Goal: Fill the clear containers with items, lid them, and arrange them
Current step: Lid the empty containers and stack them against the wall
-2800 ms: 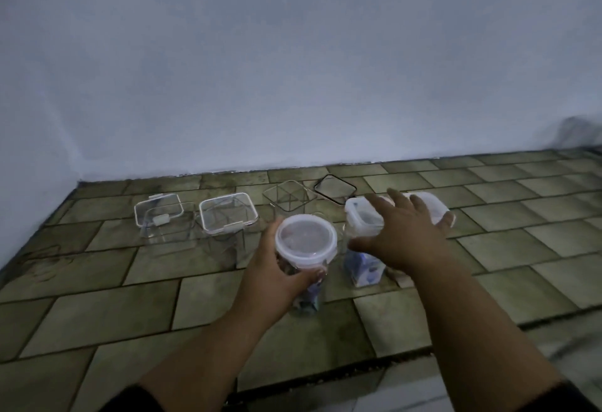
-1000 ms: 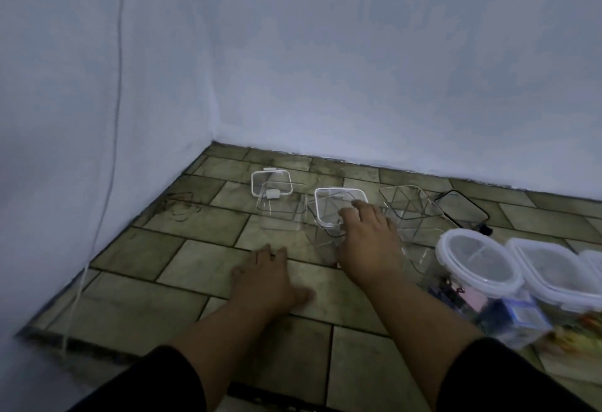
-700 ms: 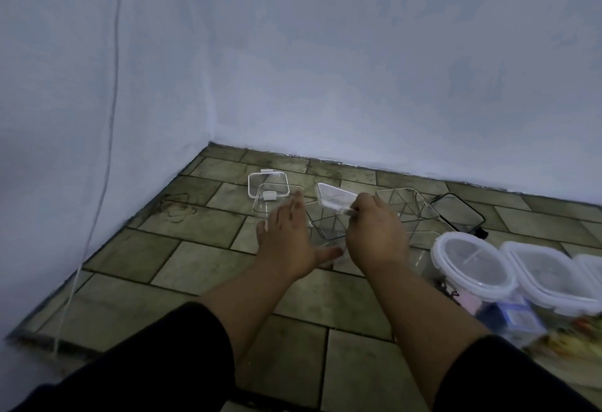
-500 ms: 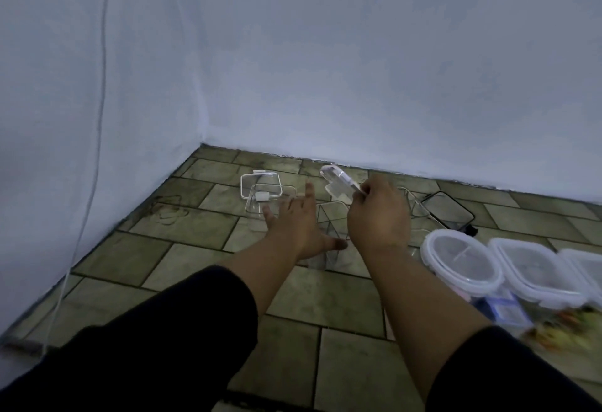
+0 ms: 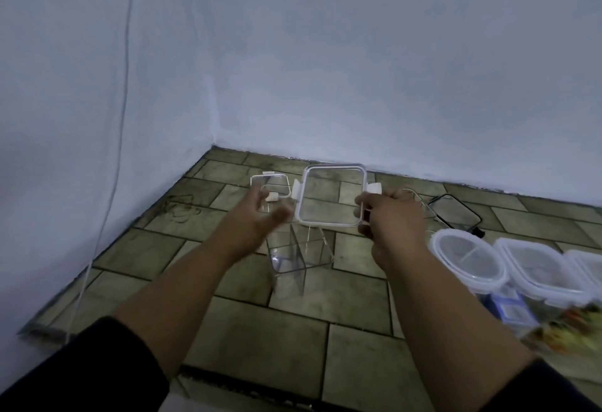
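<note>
Now your right hand (image 5: 389,221) pinches the square lid (image 5: 330,196) by its 3 o'clock edge, above the empty clear container (image 5: 301,255); your left hand (image 5: 257,219), released and blurred, hovers at the lid's 9 o'clock.

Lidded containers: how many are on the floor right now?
4: one far left, and three in a row at right: round, next, last cut by the frame edge. More may sit beyond it.
</note>
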